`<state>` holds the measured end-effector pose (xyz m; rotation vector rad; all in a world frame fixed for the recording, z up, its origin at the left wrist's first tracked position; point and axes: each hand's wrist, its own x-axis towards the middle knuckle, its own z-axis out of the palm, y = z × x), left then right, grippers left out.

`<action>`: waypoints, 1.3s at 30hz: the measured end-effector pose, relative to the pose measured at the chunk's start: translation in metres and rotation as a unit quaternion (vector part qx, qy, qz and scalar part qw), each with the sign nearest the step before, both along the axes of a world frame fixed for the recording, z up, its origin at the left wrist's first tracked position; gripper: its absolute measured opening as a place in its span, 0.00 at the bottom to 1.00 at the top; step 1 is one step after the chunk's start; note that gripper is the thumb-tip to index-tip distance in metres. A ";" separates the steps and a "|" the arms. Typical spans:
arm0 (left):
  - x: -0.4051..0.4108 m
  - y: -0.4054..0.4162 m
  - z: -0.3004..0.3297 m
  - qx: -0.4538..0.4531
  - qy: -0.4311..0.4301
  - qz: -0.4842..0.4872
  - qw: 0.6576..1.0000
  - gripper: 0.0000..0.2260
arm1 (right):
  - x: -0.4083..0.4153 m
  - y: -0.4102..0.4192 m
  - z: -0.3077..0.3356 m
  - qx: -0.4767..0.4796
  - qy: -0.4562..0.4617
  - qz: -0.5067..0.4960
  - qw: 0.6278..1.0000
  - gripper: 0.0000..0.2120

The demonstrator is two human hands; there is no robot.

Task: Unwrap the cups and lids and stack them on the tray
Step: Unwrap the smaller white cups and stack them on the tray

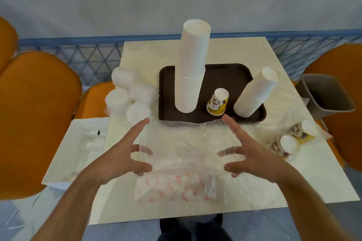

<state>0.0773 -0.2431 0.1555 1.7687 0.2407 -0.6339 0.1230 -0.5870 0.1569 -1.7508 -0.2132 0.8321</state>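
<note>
Your left hand point(125, 154) and right hand point(252, 152) hover over the table point(254, 188) with fingers spread and only loosely bent, gripping nothing you can see for certain; some fingertips show through a clear plastic wrap point(186, 143) that lies crumpled between them. Whether any finger pinches the film cannot be told.

Ahead of your hands sits the brown tray point(231, 76). On it stand a tall stack of white cups point(191, 72), upside down, a shorter white stack point(254, 92) near the right edge, and one printed cup point(217, 101) between them, also inverted. The wrap's far edge overlaps the tray's near rim.

Left of the tray, wrapped lids point(127, 96) are piled in rolls, close beside your left fingertips. To the right, printed cups in wrap point(293, 139) lie on their sides near the table edge. Nearest you lies a packet with red markings point(176, 188). A grey bin point(327, 94) stands off the right side, and orange chairs point(37, 113) flank the table.
</note>
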 end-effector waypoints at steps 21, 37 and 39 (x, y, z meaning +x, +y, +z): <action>-0.032 0.003 -0.095 0.092 0.009 -0.056 0.994 0.56 | -0.056 0.092 -0.117 -0.383 -0.259 0.134 0.877 0.27; -0.023 -0.060 -0.125 0.361 -0.178 -0.252 0.880 0.29 | -0.053 0.089 -0.133 -0.389 -0.253 0.171 0.869 0.32; -0.021 -0.046 -0.131 0.366 -0.152 -0.275 0.876 0.33 | -0.049 0.084 -0.131 -0.389 -0.248 0.180 0.869 0.35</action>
